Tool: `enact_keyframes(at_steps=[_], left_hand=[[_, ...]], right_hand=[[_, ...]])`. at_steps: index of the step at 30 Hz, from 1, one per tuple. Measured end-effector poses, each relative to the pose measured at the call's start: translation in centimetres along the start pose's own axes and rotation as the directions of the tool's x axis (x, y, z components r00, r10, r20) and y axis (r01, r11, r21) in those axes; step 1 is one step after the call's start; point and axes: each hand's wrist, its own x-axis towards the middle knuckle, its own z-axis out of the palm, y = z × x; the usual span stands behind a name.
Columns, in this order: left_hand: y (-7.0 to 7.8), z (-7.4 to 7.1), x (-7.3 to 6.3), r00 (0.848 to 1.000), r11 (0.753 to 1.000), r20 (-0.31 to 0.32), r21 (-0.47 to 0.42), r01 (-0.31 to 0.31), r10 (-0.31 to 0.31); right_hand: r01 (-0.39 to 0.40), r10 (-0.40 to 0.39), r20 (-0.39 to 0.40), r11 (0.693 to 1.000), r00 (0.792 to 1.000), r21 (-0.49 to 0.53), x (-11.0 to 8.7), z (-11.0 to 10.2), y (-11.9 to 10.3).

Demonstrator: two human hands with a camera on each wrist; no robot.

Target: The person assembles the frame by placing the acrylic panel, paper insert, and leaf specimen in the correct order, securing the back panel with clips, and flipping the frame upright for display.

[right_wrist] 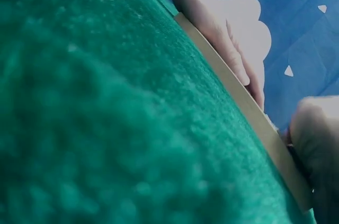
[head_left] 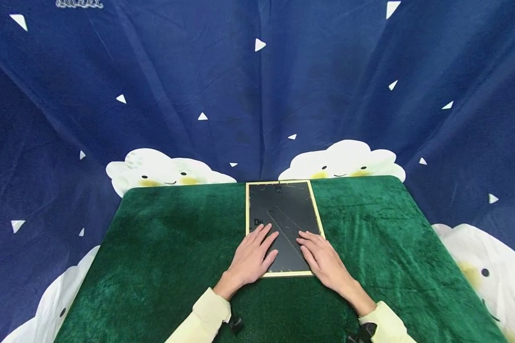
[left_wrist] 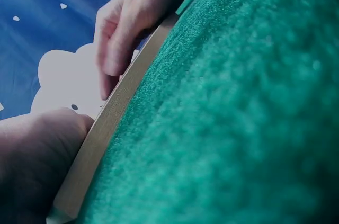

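A picture frame (head_left: pixel 285 200) lies flat, its black backing facing up inside a thin pale border. Across the backing runs the diagonal outline of a stand leg (head_left: pixel 288 237). My left hand (head_left: pixel 251 255) rests on the frame's lower left part, fingers spread and fairly straight. Over the lower right edge lies my right hand (head_left: pixel 326 262), its fingertips touching the backing. Both wrist views look along the frame's wooden side (left_wrist: pixel 114 115), with the left hand (right_wrist: pixel 212 25) on the far side in the right wrist view. Parts of the backing are hidden beneath the hands.
A green plush cloth (head_left: pixel 180 238) covers the table under the frame. Behind it hangs a dark blue curtain (head_left: pixel 223 81) with white triangles and smiling clouds (head_left: pixel 343 159). The frame's far edge reaches the table's back edge.
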Motion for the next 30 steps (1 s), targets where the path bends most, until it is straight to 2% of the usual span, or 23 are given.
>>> enact_keyframes(at_steps=[2, 5, 8, 10, 12, 15, 21, 26, 30], left_hand=[[0.0, 0.1, 0.1, 1.0, 1.0, 0.017, 0.001, 0.003, -0.003], [0.1, 0.2, 0.2, 0.999, 1.0, 0.043, 0.003, 0.014, -0.014], [0.1, 0.2, 0.2, 0.998, 1.0, 0.052, 0.003, 0.022, -0.022], [0.0, 0.1, 0.2, 0.999, 1.0, 0.045, 0.005, 0.019, -0.019], [0.0, 0.0, 0.2, 0.999, 1.0, 0.031, 0.008, 0.011, -0.012], [0.0, 0.0, 0.2, 1.0, 1.0, 0.013, 0.008, 0.002, -0.002], [0.1, -0.1, 0.2, 0.999, 1.0, 0.048, 0.003, 0.025, -0.025], [0.0, -0.1, 0.1, 1.0, 1.0, 0.025, 0.004, 0.011, -0.011], [0.0, 0.1, 0.1, 0.999, 1.0, 0.031, 0.009, 0.015, -0.015]], right_hand=[[-0.062, 0.063, -0.1, 0.998, 0.993, 0.021, 0.0, -0.2, 0.4], [-0.222, 0.221, -0.192, 0.975, 0.956, 0.018, 0.1, -0.5, 1.0], [-0.375, 0.376, -0.188, 0.926, 0.907, 0.044, 0.1, -0.8, 1.4], [-0.42, 0.428, -0.154, 0.903, 0.89, 0.083, 0.1, -0.9, 1.6], [-0.433, 0.444, -0.127, 0.895, 0.887, 0.109, 0.1, -1.0, 1.7], [-0.419, 0.434, -0.12, 0.898, 0.893, 0.131, 0.1, -1.0, 1.8], [-0.419, 0.44, -0.145, 0.895, 0.886, 0.153, 0.2, -0.9, 1.7], [-0.437, 0.461, -0.141, 0.883, 0.876, 0.171, 0.2, -0.9, 1.5], [-0.43, 0.457, -0.14, 0.884, 0.879, 0.185, 0.1, -0.7, 1.6]])
